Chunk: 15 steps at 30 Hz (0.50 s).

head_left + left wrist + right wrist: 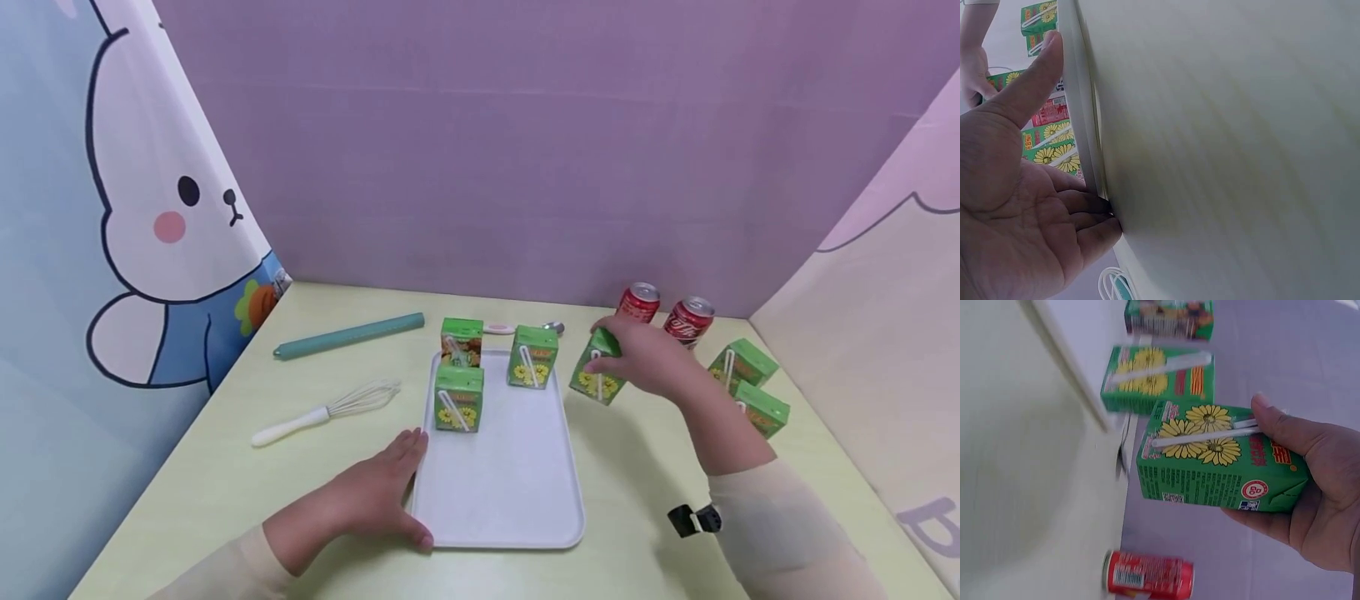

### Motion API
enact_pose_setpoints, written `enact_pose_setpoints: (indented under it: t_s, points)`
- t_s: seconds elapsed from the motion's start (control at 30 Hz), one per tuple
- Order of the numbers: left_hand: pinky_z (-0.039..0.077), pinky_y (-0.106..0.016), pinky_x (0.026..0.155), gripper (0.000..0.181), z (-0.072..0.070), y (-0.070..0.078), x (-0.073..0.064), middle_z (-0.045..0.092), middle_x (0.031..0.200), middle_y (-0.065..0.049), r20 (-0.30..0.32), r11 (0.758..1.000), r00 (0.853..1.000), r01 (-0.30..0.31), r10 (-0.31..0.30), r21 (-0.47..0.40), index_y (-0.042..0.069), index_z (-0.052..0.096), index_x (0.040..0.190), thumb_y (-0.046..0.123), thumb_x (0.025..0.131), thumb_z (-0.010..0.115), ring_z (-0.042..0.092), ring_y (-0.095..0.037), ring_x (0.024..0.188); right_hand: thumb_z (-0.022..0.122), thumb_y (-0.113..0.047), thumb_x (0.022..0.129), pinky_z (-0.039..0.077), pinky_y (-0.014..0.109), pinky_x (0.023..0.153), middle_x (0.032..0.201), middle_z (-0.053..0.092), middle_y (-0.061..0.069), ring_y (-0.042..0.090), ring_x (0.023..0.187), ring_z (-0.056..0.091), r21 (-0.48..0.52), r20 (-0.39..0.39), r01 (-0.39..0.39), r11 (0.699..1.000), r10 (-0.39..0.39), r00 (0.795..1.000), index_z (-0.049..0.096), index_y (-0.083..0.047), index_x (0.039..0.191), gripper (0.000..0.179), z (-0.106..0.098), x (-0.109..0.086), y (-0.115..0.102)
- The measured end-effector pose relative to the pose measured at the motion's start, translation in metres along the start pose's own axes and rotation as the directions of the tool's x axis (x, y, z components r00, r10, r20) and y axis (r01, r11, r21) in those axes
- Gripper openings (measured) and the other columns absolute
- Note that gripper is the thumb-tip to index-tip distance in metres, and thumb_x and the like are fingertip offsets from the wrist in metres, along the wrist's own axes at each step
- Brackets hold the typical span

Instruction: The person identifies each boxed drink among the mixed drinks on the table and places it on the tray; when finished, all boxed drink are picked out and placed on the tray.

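Note:
My right hand [648, 354] grips a green juice box [1194, 456] with yellow flowers and a white straw on its front. It holds the box tilted, just right of the white tray [502, 492], thumb across the front and fingers behind. My left hand [375, 492] rests at the tray's left edge, its thumb and fingers spread apart along the rim, as the left wrist view also shows. On the tray stand two flowered juice boxes [459, 400] [532, 358] and one juice box with a brownish picture [462, 340], at the far left.
Two red soda cans [638, 302] [689, 321] stand behind my right hand. Two more green juice boxes [744, 362] [763, 408] are at the right. A white-handled whisk [326, 414] and a teal rod [348, 336] lie left; a spoon [501, 329] lies behind the tray.

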<state>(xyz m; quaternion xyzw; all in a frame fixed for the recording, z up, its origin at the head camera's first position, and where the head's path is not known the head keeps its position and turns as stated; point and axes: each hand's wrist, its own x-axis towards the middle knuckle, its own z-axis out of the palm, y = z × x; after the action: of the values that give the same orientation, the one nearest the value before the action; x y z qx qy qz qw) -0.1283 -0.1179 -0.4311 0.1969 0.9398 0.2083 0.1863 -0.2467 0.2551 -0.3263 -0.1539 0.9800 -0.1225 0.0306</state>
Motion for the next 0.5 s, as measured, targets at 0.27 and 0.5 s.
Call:
enact_pose_setpoints:
  t_s: [0.27, 0.5]
  points:
    - [0.029, -0.051, 0.117, 0.137, 0.0, 0.0, -0.001, 0.017, 0.162, -0.02, -0.002, 1.0, 1.0, 0.007, -0.007, -0.009, 0.001, 0.019, 0.156, 0.068, 0.056, 0.083, 0.016, -0.034, 0.151, 0.077, -0.046, 0.082, 0.05, 0.034, 0.071, 0.094, 0.065, -0.003, 0.015, 0.08, 0.057, 0.032, 0.081, 0.134, 0.99, -0.137, 0.987, 0.055, -0.013, 0.134, 0.065, 0.018, 0.001, -0.041]
    - [0.028, -0.051, 0.117, 0.137, 0.0, 0.0, -0.001, 0.017, 0.162, -0.02, -0.005, 1.0, 1.0, -0.01, 0.01, -0.005, 0.0, 0.018, 0.155, 0.069, 0.056, 0.082, 0.016, -0.035, 0.15, 0.077, -0.045, 0.081, 0.053, 0.035, 0.076, 0.097, 0.065, -0.007, 0.011, 0.083, 0.058, 0.019, 0.137, 0.194, 0.981, -0.195, 0.971, 0.056, -0.017, 0.132, 0.062, 0.041, 0.008, -0.061]
